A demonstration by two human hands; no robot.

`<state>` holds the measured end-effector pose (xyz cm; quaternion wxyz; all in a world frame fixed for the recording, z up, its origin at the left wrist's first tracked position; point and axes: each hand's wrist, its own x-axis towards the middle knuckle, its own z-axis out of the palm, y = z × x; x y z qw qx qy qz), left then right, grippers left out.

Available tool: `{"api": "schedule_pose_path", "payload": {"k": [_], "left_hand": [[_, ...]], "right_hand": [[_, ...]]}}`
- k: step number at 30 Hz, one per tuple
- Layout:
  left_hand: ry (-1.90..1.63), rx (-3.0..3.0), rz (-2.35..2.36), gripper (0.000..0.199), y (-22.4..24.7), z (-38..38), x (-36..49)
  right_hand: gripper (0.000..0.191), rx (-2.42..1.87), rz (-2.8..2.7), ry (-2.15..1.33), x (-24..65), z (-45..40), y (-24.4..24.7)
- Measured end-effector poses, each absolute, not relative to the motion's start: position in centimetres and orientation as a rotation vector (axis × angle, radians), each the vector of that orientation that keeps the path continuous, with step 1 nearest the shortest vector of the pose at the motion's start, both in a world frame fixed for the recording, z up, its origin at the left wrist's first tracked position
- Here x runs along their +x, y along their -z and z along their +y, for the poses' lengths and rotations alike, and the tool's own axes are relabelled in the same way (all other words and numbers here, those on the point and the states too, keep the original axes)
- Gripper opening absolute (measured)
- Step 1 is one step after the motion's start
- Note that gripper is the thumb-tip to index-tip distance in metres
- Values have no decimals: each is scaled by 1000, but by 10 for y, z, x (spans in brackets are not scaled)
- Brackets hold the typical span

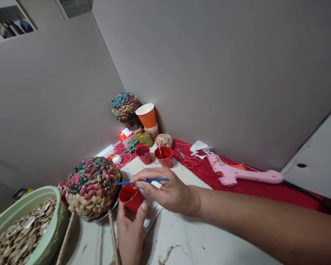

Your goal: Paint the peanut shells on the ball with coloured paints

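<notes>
Between the fingers of my right hand (168, 189) is a thin blue paintbrush (151, 180), its tip touching or very near the right side of a peanut-shell ball (92, 182). The ball's upper part is painted pink, teal and dark tones; its lower shells are bare tan. My left hand (131, 228) grips a red cup (131, 198) close beside the ball, just under the brush. The cup's contents are hard to make out. Rope-wrapped handles (113, 235) come down from beneath the ball, which rests on a dark, shiny rim.
A green basket (56, 217) of peanut shells stands at left. Two red cups (163, 156), a twine ball (164, 140), scissors (190, 162) and a pink glue gun (242, 173) lie behind my hands. A painted shell tree (124, 106) and orange paper cup (147, 116) stand in the corner.
</notes>
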<state>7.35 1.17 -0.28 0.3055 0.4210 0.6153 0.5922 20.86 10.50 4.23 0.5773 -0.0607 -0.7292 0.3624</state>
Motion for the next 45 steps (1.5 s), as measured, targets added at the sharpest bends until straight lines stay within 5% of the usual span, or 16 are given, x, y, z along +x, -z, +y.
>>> {"api": "schedule_pose_path", "payload": {"k": [27,45], "left_hand": [[-1592,1074,1633,54,8,11,75],[-1622,1070,1718,54,-1,8,77]], "right_hand": [[24,-153,-1964,-713,220,112,-56],[36,-454,-1267,-1588,204,125,-50]]}}
